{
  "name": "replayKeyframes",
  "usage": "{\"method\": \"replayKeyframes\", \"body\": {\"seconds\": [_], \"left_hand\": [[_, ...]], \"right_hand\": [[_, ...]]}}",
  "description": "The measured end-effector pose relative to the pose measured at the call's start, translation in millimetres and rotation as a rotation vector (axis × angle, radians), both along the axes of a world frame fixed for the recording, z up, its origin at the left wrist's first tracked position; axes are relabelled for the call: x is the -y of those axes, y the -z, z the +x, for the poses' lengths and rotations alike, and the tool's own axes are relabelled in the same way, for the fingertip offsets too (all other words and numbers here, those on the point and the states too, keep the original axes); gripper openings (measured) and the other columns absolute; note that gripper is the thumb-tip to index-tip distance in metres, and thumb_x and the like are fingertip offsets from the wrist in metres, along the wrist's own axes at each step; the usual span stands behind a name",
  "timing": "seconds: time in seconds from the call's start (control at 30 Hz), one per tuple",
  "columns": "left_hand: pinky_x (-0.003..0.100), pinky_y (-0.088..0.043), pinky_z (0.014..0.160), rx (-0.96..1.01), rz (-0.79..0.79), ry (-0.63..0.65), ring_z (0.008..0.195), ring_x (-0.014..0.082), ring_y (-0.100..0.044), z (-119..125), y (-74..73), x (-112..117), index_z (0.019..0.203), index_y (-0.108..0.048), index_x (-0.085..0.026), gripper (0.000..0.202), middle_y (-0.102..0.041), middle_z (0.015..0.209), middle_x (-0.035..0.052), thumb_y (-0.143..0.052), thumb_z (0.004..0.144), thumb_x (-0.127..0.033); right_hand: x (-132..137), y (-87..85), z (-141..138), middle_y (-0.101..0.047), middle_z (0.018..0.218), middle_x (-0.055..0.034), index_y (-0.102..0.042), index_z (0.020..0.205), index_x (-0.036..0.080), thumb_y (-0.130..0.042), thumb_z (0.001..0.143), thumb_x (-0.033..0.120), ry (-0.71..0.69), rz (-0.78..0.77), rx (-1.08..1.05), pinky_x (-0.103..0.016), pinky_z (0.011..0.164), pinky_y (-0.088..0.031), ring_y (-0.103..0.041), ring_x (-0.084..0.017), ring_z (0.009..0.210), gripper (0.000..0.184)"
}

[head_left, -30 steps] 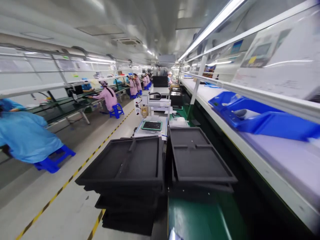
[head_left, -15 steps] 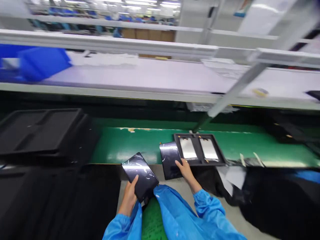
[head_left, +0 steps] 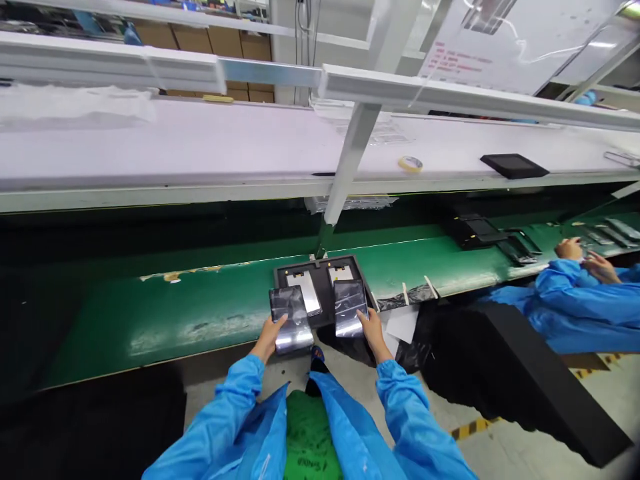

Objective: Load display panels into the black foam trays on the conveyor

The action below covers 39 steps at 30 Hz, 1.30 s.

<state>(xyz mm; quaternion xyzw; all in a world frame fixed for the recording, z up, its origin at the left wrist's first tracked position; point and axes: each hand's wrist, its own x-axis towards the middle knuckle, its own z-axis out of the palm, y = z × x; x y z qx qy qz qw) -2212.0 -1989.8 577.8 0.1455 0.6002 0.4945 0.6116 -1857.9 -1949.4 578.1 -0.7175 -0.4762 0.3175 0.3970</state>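
My left hand (head_left: 268, 335) grips the near end of a glossy dark panel (head_left: 290, 319) wrapped in clear film. My right hand (head_left: 371, 328) holds a second film-wrapped panel (head_left: 349, 307) the same way. Both panels hover over the near edge of a black tray (head_left: 321, 267) that lies on the green conveyor belt (head_left: 200, 310). Two silvery plates sit in the tray's pockets, partly covered by the panels. Blue sleeves cover both my arms.
A white shelf (head_left: 200, 143) runs above the belt, held by a slanted white post (head_left: 350, 160); a tape roll (head_left: 411, 163) and a black tray (head_left: 513, 165) lie on it. A co-worker's hands (head_left: 583, 257) in blue sleeves work at the right. A black bin (head_left: 525, 373) stands beside me.
My view swung from the aisle down to the belt. Both hands brought the two panels up over the black tray, which now lies straight ahead.
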Motion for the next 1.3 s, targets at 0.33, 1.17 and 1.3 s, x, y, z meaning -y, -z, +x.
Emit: {"method": "replayKeyframes", "body": {"seconds": [0.33, 1.17, 1.3], "left_hand": [[0.04, -0.062, 0.079, -0.07, -0.172, -0.121, 0.079, 0.0248, -0.074, 59.8, 29.1, -107.2, 0.107, -0.067, -0.014, 0.042, -0.075, 0.081, 0.0084, -0.089, 0.076, -0.033], [0.035, -0.032, 0.122, -0.556, -0.176, -0.008, 0.151, 0.0291, -0.042, 66.7, 53.8, -111.1, 0.144, -0.052, -0.01, 0.058, -0.044, 0.161, 0.024, -0.067, 0.088, -0.015], [0.032, -0.038, 0.118, -0.498, -0.197, 0.005, 0.146, 0.0261, -0.049, 69.0, 54.6, -113.8, 0.143, -0.053, -0.012, 0.056, -0.05, 0.158, 0.0208, -0.065, 0.089, -0.018]], "right_hand": [[-142.5, 42.6, 30.8, -0.074, 0.109, -0.0169, -0.064, 0.117, 0.012, -0.061, 0.08, 0.045, -0.202, -0.199, 0.057, -0.041, 0.097, -0.049, -0.066, -0.031, 0.104, 0.049], [-91.2, 32.8, -127.5, -0.052, 0.154, -0.024, -0.052, 0.147, 0.002, -0.052, 0.093, 0.014, -0.778, -0.372, 0.311, -0.047, 0.123, -0.032, -0.046, -0.035, 0.144, 0.056], [-87.9, 30.6, -136.8, -0.047, 0.158, -0.0259, -0.051, 0.149, 0.001, -0.052, 0.094, 0.013, -0.771, -0.416, 0.375, -0.046, 0.121, -0.033, -0.046, -0.037, 0.145, 0.057]]}}
